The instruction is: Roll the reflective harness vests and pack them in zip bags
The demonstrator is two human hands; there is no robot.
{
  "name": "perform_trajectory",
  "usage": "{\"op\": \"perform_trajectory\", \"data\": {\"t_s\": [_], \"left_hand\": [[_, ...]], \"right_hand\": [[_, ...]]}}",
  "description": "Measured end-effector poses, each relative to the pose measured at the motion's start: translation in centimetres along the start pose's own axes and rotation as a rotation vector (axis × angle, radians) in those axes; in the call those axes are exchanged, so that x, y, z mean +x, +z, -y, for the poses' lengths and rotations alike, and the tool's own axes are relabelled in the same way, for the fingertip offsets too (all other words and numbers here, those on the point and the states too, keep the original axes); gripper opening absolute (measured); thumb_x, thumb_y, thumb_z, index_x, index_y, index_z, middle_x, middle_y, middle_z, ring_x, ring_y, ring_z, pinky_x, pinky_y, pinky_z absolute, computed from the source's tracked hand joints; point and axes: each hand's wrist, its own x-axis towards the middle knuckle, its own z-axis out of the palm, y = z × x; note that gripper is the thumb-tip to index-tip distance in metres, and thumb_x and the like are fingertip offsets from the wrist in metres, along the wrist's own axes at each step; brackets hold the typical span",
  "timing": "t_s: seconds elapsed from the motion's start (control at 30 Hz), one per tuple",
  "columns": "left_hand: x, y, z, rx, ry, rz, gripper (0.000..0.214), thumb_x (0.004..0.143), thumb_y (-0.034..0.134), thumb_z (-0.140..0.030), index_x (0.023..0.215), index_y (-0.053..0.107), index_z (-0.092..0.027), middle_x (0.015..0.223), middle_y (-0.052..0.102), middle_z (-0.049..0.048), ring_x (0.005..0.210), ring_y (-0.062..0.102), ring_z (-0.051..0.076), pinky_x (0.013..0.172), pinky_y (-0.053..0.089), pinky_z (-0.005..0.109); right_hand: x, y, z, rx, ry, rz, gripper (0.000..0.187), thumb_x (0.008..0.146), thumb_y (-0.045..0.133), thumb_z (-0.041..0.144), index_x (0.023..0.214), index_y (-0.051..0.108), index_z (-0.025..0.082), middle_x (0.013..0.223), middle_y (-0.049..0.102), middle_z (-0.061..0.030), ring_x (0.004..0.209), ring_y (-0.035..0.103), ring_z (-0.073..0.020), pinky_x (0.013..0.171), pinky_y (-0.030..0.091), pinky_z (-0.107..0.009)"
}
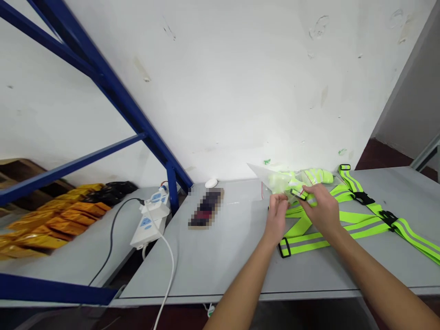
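My left hand (277, 215) is closed on the edge of a clear plastic bag (266, 176), whose one corner stands up toward the wall. In my right hand (323, 208) is a folded reflective strap (311, 199), neon yellow-green with a black buckle, held at the bag's mouth. Whether part of it lies inside the bag, I cannot tell. Below and right of both hands, a reflective harness (366, 227) with grey stripes and black clips is spread on the grey table (216, 266). Bagged neon straps (318, 175) lie behind my right hand, against the wall.
A pixelated phone-like object (206, 208) and a white round item (211, 183) lie left on the table. White power strips (151, 220) with a trailing cable (170, 261) sit at its left edge. Blue metal framing (137, 119) rises there, with orange packets (68, 220) beyond.
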Motion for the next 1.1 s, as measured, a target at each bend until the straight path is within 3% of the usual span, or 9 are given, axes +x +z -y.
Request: {"op": "perform_trajectory", "data": {"t_s": [0.1, 0.2, 0.33, 0.5, 0.63, 0.77, 0.97, 1.03, 1.1], "left_hand": [[0.2, 0.4, -0.6, -0.408, -0.175, 0.042, 0.058, 0.078, 0.054, -0.07, 0.105, 0.062, -0.02, 0.112, 0.064, 0.009, 0.11, 0.057, 0.025, 0.093, 0.044, 0.037], [0.5, 0.4, -0.8, -0.527, -0.324, 0.044, 0.057, 0.074, 0.063, -0.066, 0.1, 0.067, -0.016, 0.106, 0.067, 0.0104, 0.108, 0.058, 0.025, 0.091, 0.045, 0.033], [0.5, 0.5, -0.4, -0.615, -0.45, -0.02, 0.044, 0.07, 0.074, -0.052, 0.095, 0.068, -0.016, 0.092, 0.068, 0.0049, 0.094, 0.062, 0.019, 0.079, 0.047, 0.026], [-0.2, 1.1, 0.1, -0.622, -0.565, 0.072, 0.041, 0.07, 0.074, -0.049, 0.095, 0.068, -0.017, 0.084, 0.067, 0.0026, 0.093, 0.062, 0.02, 0.078, 0.047, 0.025], [-0.3, 0.6, -0.3, -0.717, -0.592, 0.135, 0.037, 0.076, 0.065, -0.048, 0.098, 0.067, -0.018, 0.089, 0.07, 0.0042, 0.098, 0.064, 0.024, 0.083, 0.047, 0.028], [-0.2, -0.5, -0.8, -0.871, -0.563, 0.281, 0.038, 0.078, 0.059, -0.041, 0.109, 0.065, -0.018, 0.098, 0.071, 0.0065, 0.101, 0.064, 0.026, 0.089, 0.046, 0.034], [-0.4, -1.4, -0.7, -0.855, -0.61, 0.385, 0.043, 0.068, 0.066, -0.039, 0.103, 0.067, -0.015, 0.096, 0.071, 0.0074, 0.104, 0.062, 0.026, 0.086, 0.044, 0.031], [-0.5, -1.8, -0.7, -0.787, -0.631, 0.443, 0.041, 0.065, 0.068, -0.038, 0.1, 0.068, -0.016, 0.097, 0.071, 0.007, 0.106, 0.06, 0.027, 0.086, 0.043, 0.032], [-0.4, -2.2, -0.6, -0.721, -0.627, 0.489, 0.043, 0.062, 0.07, -0.038, 0.099, 0.068, -0.017, 0.1, 0.071, 0.0072, 0.108, 0.059, 0.029, 0.089, 0.041, 0.034]], "right_hand": [[-0.1, 0.2, 1.3, -0.06, -0.165, -0.028, 0.016, 0.083, 0.058, 0.013, 0.097, 0.06, 0.021, 0.082, 0.069, -0.0037, 0.074, 0.064, -0.0173, 0.059, 0.046, -0.027], [0.0, 0.8, 2.5, -0.099, -0.237, -0.062, 0.023, 0.081, 0.055, 0.007, 0.098, 0.059, 0.021, 0.082, 0.069, -0.0035, 0.074, 0.063, -0.0173, 0.062, 0.045, -0.028], [0.0, 1.6, 3.1, -0.097, -0.205, -0.101, 0.031, 0.079, 0.053, 0.006, 0.106, 0.055, 0.021, 0.082, 0.065, -0.0043, 0.075, 0.062, -0.0189, 0.064, 0.046, -0.03], [-0.2, 1.8, 3.5, 0.022, -0.058, -0.083, 0.043, 0.078, 0.054, 0.01, 0.118, 0.046, 0.023, 0.091, 0.056, -0.0065, 0.079, 0.058, -0.0218, 0.063, 0.049, -0.033], [-0.5, 1.0, 4.5, 0.321, -0.027, 0.071, 0.051, 0.079, 0.054, 0.011, 0.126, 0.036, 0.02, 0.108, 0.048, -0.0118, 0.1, 0.053, -0.0258, 0.078, 0.052, -0.042], [-0.8, 0.1, 4.5, 0.505, -0.147, 0.242, 0.05, 0.08, 0.053, 0.009, 0.125, 0.035, 0.019, 0.115, 0.045, -0.0135, 0.112, 0.048, -0.0265, 0.09, 0.048, -0.046], [-1.5, 0.1, 2.7, 0.195, -0.24, 0.111, 0.062, 0.079, 0.062, 0.023, 0.134, 0.034, 0.018, 0.119, 0.043, -0.0158, 0.119, 0.041, -0.0351, 0.1, 0.035, -0.064], [-1.6, 0.2, 2.7, 0.249, -0.18, 0.104, 0.068, 0.076, 0.06, 0.02, 0.137, 0.029, 0.019, 0.13, 0.036, -0.0182, 0.129, 0.032, -0.0383, 0.103, 0.03, -0.067], [-1.7, 0.1, 2.9, 0.392, -0.126, 0.121, 0.074, 0.074, 0.057, 0.014, 0.139, 0.023, 0.021, 0.144, 0.026, -0.0183, 0.137, 0.025, -0.0374, 0.103, 0.035, -0.063]]}}
